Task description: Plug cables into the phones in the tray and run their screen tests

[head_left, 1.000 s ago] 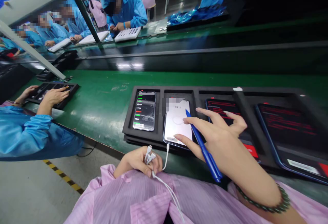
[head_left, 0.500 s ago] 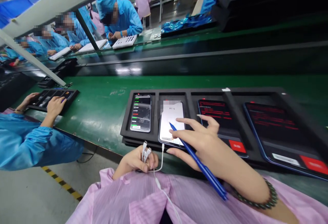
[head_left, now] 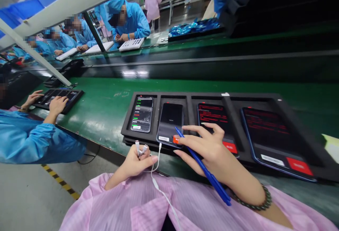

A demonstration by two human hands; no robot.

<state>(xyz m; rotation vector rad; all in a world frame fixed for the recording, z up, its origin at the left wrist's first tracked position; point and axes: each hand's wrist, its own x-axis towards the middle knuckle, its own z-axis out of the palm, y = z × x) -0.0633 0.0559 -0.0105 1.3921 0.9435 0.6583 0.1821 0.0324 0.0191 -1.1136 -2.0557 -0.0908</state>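
My left hand [head_left: 137,162] is closed around several white cable plugs [head_left: 141,149] in front of the tray. One white charging cable [head_left: 159,157] runs up into the lower edge of the second smartphone [head_left: 171,120], whose screen is dark with a small red patch low on the right. My right hand [head_left: 209,146] grips a blue pen [head_left: 203,169], its tip over that phone's lower right, fingers reaching above the screen. Left of it lies a phone with a coloured text list [head_left: 142,114]. To the right, two phones show red text, the nearer [head_left: 214,113] partly behind my fingers, the farther [head_left: 272,139] larger.
The black foam tray [head_left: 190,97] holds the phones in separate compartments on the green bench [head_left: 106,100]. At left, a co-worker in a blue sleeve [head_left: 34,135] handles another black tray [head_left: 75,98]. A yellowish paper [head_left: 331,146] lies far right.
The second phone's screen has gone from white to dark with a red patch. The view has shifted slightly; my left thumb now points outward to the right.
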